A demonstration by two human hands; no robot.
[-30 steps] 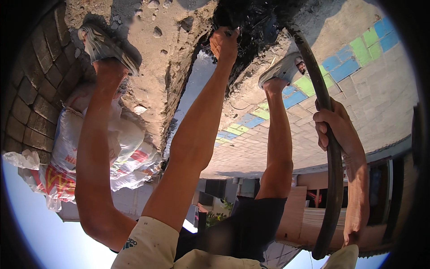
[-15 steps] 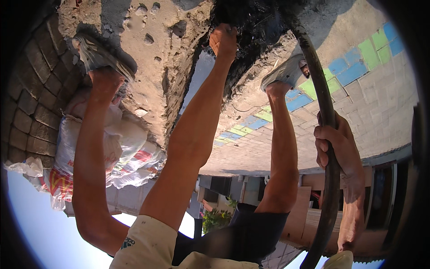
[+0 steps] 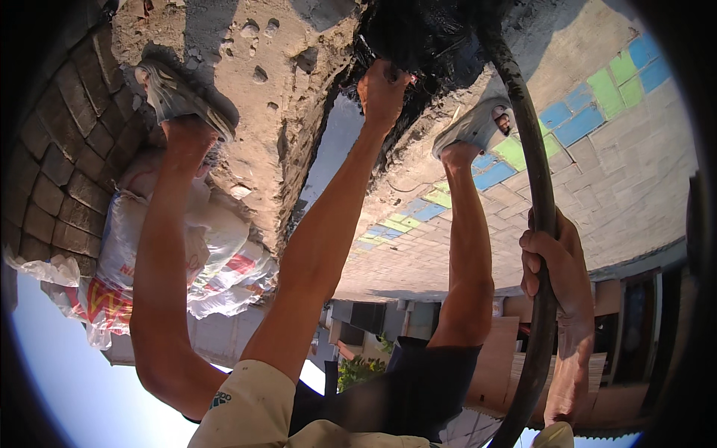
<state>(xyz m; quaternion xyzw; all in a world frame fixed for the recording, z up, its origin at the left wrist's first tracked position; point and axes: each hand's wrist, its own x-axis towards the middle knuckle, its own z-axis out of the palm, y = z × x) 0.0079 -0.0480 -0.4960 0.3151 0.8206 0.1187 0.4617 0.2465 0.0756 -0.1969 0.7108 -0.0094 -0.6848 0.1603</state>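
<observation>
My left hand (image 3: 382, 95) reaches down into a narrow channel. Its fingers are curled at the edge of a black, wet, shiny mass (image 3: 441, 37); what they grip is hidden. On the right, my right hand (image 3: 559, 261) is wrapped round a long dark pole (image 3: 532, 142). The pole's far end goes into the black mass, so its tip cannot be seen. Grey water (image 3: 332, 142) shows in the channel beside my left forearm.
My sandalled feet, left (image 3: 183, 97) and right (image 3: 474, 128), stand on either side of the channel. Rough concrete (image 3: 254, 127) borders its left. White plastic sacks (image 3: 164, 246) lie by my left leg. Blue and green pavers (image 3: 575, 123) lie right, with buildings beyond.
My left hand has drawn back slightly toward me at the black mass, fingers still curled. My right hand and the pole have shifted a little left. The view itself has moved slightly.
</observation>
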